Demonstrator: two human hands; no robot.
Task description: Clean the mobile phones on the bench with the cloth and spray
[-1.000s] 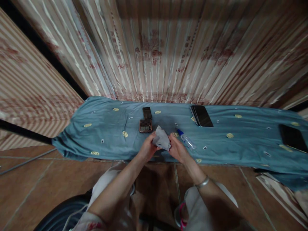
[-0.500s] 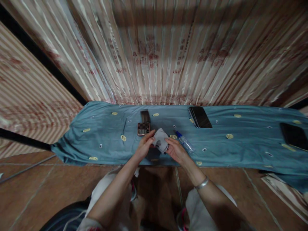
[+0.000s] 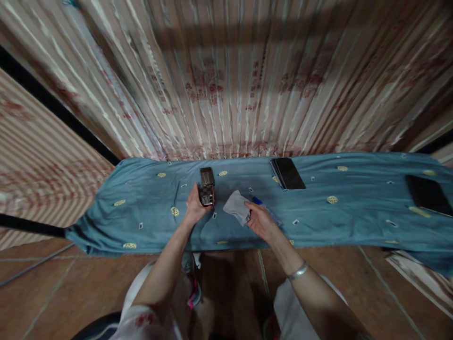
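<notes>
So the small checkered case is right there in the left hand, which has its fingers and thumb curled round the left side and near edge of the lower half, while the upper flap sticks out past the fingertips, away from the person. Both halves are dark and kinda shiny, and it's too small for me to say what the thing actually is. Can't tell if it's lifted off the cover or just resting on it either. Over in the gap between the two hands there's a grey cloth, and the right hand is pinching it by its right edge with thumb and fingers, so the rest pokes out toward the left hand. Just beyond the right hand and partly hidden by it lies a clear bottle with a blue cap. Further out from that hand, ahead and a bit to its right, sit some flat black slabs, looks like one on another, and well off to the right there's one more dark slab. All of it is on a blue-green cover with yellow patches, striped curtains hang beyond both hands, and a silver bracelet circles the right wrist
</notes>
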